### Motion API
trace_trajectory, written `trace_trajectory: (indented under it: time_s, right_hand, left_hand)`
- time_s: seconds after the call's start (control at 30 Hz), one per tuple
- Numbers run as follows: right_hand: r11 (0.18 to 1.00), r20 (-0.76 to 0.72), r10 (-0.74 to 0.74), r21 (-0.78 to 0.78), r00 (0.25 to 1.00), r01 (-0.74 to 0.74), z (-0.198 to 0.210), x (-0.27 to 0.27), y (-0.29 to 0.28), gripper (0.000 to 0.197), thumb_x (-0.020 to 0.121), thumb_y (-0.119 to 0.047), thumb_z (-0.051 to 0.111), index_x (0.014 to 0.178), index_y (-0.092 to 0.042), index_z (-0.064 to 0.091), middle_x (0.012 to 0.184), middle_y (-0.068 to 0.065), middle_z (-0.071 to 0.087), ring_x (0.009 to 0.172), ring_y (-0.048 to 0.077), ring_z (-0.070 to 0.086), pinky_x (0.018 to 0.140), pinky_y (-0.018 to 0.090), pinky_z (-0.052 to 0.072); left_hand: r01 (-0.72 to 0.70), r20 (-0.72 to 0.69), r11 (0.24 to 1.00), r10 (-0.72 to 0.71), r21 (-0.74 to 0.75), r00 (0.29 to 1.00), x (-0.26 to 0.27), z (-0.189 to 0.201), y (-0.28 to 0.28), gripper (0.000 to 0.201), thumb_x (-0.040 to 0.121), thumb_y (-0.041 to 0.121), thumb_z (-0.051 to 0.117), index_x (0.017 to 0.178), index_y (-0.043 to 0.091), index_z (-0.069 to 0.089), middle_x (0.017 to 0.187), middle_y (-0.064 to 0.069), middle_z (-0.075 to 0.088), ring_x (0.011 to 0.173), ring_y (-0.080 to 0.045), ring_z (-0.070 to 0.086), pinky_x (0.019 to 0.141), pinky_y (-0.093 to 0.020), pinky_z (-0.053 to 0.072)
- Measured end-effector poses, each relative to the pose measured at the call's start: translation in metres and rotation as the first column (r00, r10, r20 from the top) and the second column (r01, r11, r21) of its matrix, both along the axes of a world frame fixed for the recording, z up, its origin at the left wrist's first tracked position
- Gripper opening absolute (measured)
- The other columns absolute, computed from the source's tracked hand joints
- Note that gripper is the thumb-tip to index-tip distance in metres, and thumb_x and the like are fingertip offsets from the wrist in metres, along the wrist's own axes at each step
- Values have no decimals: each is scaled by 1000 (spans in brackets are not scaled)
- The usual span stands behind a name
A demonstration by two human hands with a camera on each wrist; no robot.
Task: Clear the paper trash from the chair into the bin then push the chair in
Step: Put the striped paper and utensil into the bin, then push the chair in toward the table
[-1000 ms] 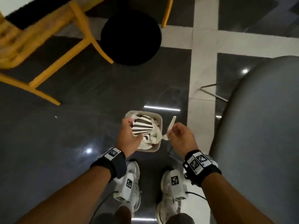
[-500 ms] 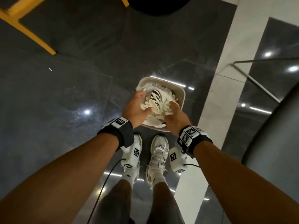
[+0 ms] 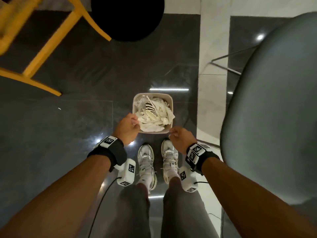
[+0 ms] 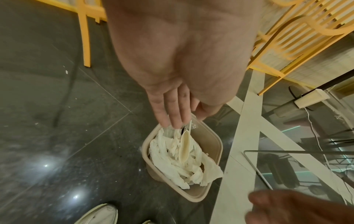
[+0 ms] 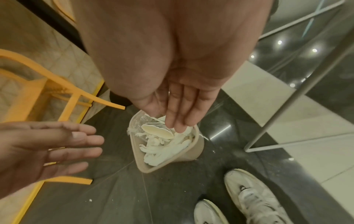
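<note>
A small beige bin (image 3: 135,102) (image 4: 218,145) (image 5: 195,150) stands on the dark floor in front of my feet. It is heaped with crumpled white paper (image 3: 154,121) (image 4: 180,163) (image 5: 155,153) and a crushed black-and-white striped paper cup (image 3: 151,109) (image 5: 157,128). My left hand (image 3: 130,125) (image 4: 172,109) hangs over the bin's near left corner with relaxed straight fingers, holding nothing. Just above the near right corner my right hand (image 3: 178,134) (image 5: 182,109) is empty too. The grey chair (image 3: 274,109) fills the right side.
A yellow wooden chair (image 3: 51,40) stands at the far left, beside a round black table base (image 3: 127,16). A thin metal chair leg frame (image 3: 226,66) (image 5: 287,121) rests on the pale floor strip at right. My white shoes (image 3: 147,162) are just behind the bin.
Both hands have let go of the cup and paper, which now lie in the bin, and have lifted back toward me. The head view has tilted up again.
</note>
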State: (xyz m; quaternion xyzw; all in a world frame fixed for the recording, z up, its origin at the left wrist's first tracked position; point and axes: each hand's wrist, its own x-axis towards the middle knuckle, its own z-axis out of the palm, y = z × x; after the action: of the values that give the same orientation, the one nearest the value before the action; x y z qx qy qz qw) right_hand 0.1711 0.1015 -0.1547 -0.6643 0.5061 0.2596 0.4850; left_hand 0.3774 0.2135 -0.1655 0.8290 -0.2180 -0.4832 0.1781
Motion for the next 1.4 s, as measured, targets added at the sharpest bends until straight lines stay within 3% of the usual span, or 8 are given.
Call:
trace_trajectory:
  time_s: [0.3,0.5,0.63,0.8,0.93,1.07,1.17,1.4]
  right_hand:
    - [994,-254,-103,5,962,108,137,-193,96,32,91,-33,52,120,-23,62,100,0,72,107,27,66,93,30,49]
    - [964,-374,-218,63,901,260,186,-274,242,21,89,-31,63,81,-47,54,97,-4,69,103,22,66,91,29,49]
    - [925,-395,-293,111,870,362,216,-284,325,21,94,-31,57,113,-33,66,118,1,69,111,23,65,87,28,46]
    - [883,-360,-390,115,848,455,246,-285,398,13,96,-30,55,99,-41,59,118,0,71,108,22,67,80,25,46]
    - [809,-352,-518,95,780,580,258,-297,439,24,95,-34,55,117,-34,65,121,-1,71,114,22,65,82,24,43]
    - [710,-357,-638,70,682,701,267,-323,476,27,98,-34,50,120,-28,66,123,2,70,114,23,64,88,27,45]
    - [605,-347,-730,73,589,793,271,-350,505,15,97,-39,50,97,-42,64,121,-1,71,113,22,65,91,28,48]
    - [412,-325,-843,122,429,903,273,-461,556,19,94,-33,57,78,-42,61,95,-8,71,100,17,69,86,25,50]
  left_hand:
    - [357,-99,926,-347,118,933,-18,110,118,14,91,11,69,97,22,62,100,-9,74,99,-29,69,90,-35,52]
    - [475,-123,834,-459,283,880,19,170,215,21,91,5,67,86,24,60,77,-2,67,88,-34,71,83,-38,52]
    - [443,-81,841,-441,311,894,47,206,255,28,90,-4,65,75,19,63,74,-10,68,72,-26,65,80,-45,55]
    - [411,-78,854,-409,318,909,37,249,262,25,91,-21,53,78,0,55,64,-11,55,37,-3,55,43,-11,44]
    - [509,-106,795,-504,330,857,9,259,242,11,95,-14,53,89,-5,57,70,-16,56,51,-17,57,34,-13,42]
    - [624,-79,712,-636,322,768,-35,261,214,7,94,-3,59,90,2,62,72,-15,66,60,-22,59,42,-18,45]
    - [674,-52,665,-698,323,714,-70,261,195,3,93,2,63,93,4,65,72,-14,72,64,-24,66,58,-25,44]
    - [611,10,739,-640,283,769,-191,272,179,7,94,-4,59,98,2,61,85,-19,68,71,-31,65,63,-31,45]
